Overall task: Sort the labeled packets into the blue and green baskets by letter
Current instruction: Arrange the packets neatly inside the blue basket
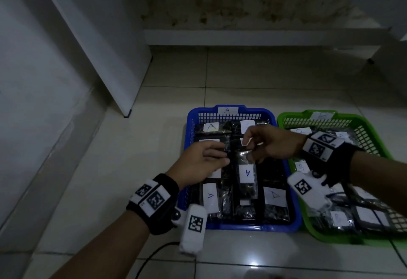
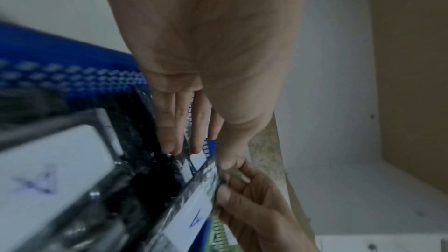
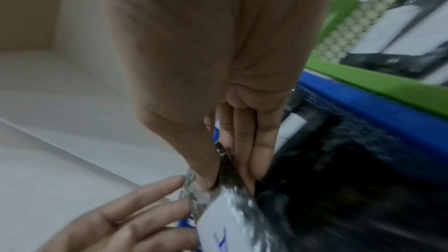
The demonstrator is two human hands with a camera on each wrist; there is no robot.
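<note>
While R hand [image 1: 267, 144] pinches glossy black "A"-labeled packet [image 1: 246, 174], L hand [image 1: 198, 162] lies w/ fingers straight.

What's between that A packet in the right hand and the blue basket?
Nothing visible. The right hand pinches the A packet directly above the blue basket, over other packets lying there. The left hand reaches in beside it, not beneath.

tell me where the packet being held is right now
In the head view, the A-labelled packet hangs over the middle of the blue basket, pinched by the right hand.
</note>
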